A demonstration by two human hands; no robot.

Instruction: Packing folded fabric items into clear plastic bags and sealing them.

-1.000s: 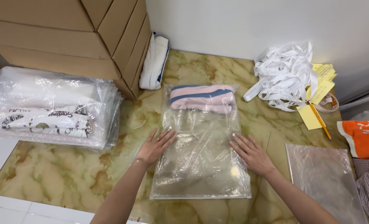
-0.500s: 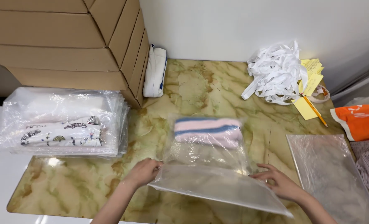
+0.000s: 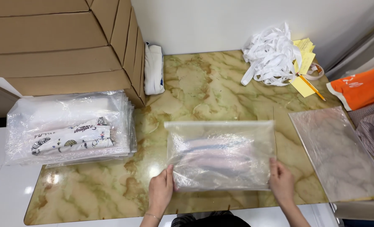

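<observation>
A clear plastic bag (image 3: 220, 153) with a folded pink and blue striped cloth inside lies on the marble table (image 3: 195, 92). The bag's loose end is folded over the cloth, so the stripes show only faintly through two layers. My left hand (image 3: 161, 192) holds the bag's near left corner, thumb on top. My right hand (image 3: 281, 181) holds the near right corner the same way.
A stack of bagged printed cloths (image 3: 71, 128) sits at the left. Cardboard boxes (image 3: 61, 42) stand behind it, with a white folded cloth (image 3: 154, 69) beside them. White ribbon tangle (image 3: 271, 56), yellow notes and pencil (image 3: 307, 82) lie far right. Flat clear bags (image 3: 338, 151) lie at right.
The bag lay flat with both hands pressing on it. Both hands then lifted its near end and folded it over the striped cloth.
</observation>
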